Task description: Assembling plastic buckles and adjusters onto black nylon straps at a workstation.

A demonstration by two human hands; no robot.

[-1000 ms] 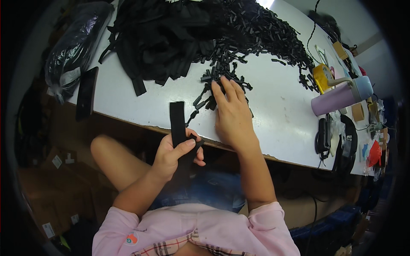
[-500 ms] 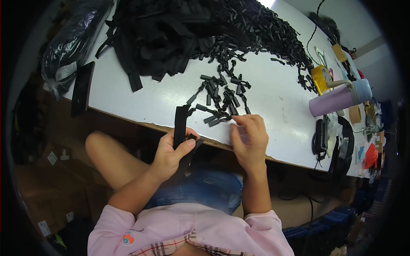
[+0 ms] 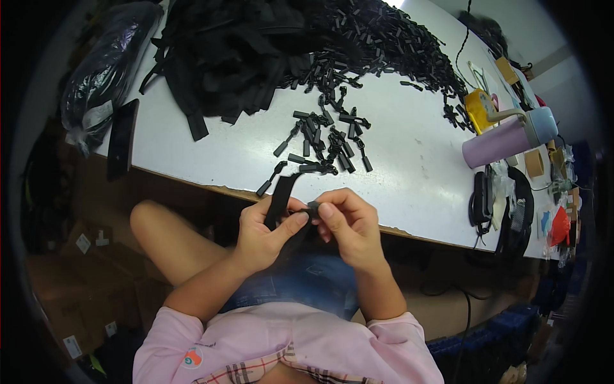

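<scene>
My left hand (image 3: pixel 263 233) is closed round a black zipper strip (image 3: pixel 281 197), whose one end stands up past the fingers and whose other part hangs over my lap. Pinched in my right hand (image 3: pixel 350 229) is a zipper slider (image 3: pixel 314 206) with a dark pull, held against the strip at my left fingertips. The fingers partly cover where the two meet. Beyond my hands, a loose cluster of black zipper sliders (image 3: pixel 318 136) lies on the white table (image 3: pixel 220 157). One single slider (image 3: pixel 271 178) rests near the table's front edge, beside the strip.
A heap of black zipper strips (image 3: pixel 224 57) and a big pile of sliders (image 3: pixel 396 45) cover the far side. At left lies a plastic-wrapped black bundle (image 3: pixel 105 64). On the right are a lilac bottle (image 3: pixel 495 146), a yellow tape roll (image 3: pixel 478 110) and a black pouch (image 3: pixel 483 198).
My right hand has come back from the slider cluster to my left hand, now with a slider in its fingers. One slider has shifted toward the table's front edge.
</scene>
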